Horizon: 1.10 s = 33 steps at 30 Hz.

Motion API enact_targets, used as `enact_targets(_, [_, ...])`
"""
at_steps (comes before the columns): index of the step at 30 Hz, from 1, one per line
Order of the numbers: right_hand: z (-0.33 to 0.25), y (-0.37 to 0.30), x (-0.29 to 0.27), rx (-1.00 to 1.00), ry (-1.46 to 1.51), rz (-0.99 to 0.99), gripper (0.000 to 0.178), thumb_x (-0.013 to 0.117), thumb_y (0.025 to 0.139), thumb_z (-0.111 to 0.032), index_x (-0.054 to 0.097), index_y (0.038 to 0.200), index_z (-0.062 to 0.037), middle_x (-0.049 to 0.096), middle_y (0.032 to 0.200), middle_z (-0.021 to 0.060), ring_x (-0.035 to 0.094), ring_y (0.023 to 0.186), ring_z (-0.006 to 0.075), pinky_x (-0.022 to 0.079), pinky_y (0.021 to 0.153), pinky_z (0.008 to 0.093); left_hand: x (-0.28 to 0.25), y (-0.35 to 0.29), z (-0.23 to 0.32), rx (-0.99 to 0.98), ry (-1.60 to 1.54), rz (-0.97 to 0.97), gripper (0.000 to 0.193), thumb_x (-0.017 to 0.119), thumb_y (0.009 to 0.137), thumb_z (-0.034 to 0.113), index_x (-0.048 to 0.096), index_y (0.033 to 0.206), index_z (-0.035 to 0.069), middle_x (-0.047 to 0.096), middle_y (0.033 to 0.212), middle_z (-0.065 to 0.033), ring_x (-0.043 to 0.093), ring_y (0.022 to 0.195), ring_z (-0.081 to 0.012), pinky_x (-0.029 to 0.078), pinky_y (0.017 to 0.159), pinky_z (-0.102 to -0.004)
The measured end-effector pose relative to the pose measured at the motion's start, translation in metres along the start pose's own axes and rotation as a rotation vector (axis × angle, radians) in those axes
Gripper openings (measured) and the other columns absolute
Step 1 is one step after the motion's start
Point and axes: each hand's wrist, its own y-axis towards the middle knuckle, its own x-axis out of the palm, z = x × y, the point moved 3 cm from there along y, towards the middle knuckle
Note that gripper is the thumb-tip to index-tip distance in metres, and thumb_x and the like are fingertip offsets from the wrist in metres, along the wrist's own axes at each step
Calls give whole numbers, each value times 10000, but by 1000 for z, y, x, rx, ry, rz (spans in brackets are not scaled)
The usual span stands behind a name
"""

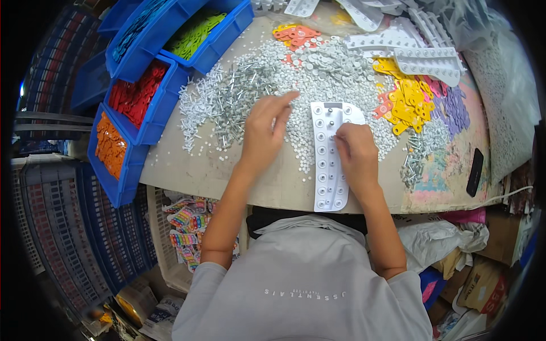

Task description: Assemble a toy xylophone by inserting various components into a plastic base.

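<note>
A long white plastic holder (322, 165) with rows of round sockets lies upright in front of me at the table's near edge. Small metal pins stand in some of its middle sockets. My right hand (358, 150) is over the holder's right side, fingertips pinched together at the sockets; whatever they hold is hidden. To the left, my left hand (266, 128) reaches over a heap of small white discs (310, 79), index finger stretched out and thumb apart, with nothing visible in it. Beside that hand lies a pile of metal pins (239, 94).
Blue bins at the left hold red pieces (139, 94), orange pieces (111, 146), green pieces (196, 35) and blue pieces (136, 28). Yellow pieces (409, 99) and purple pieces (452, 111) lie at the right. More white holders (426, 59) sit behind. A black phone (475, 172) rests near the right edge.
</note>
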Motion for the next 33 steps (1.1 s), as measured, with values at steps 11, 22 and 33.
enact_targets(11, [44,-13,-67,153,-403,192,120,675,876,-94,642,985,-54,630,1021,117,565,1005,326,412,913,451,38,-26,20,-31,-125,-182,127,747,843,85,736,964,50,715,907,-56,640,870,-198,463,820,-324])
enact_targets(22, [87,-42,-94,313,-645,3,132,686,886,-133,604,962,-62,583,1017,88,528,1018,304,391,898,432,59,-32,25,223,120,-161,132,775,776,134,715,891,109,632,972,-3,574,990,-206,367,911,-383])
enact_targets(33, [79,-35,-92,473,-310,111,72,586,958,-99,580,987,-34,601,960,119,566,948,285,429,847,396,26,-29,15,260,321,-55,156,693,781,68,694,937,77,624,1008,-62,562,1048,-264,381,918,-437])
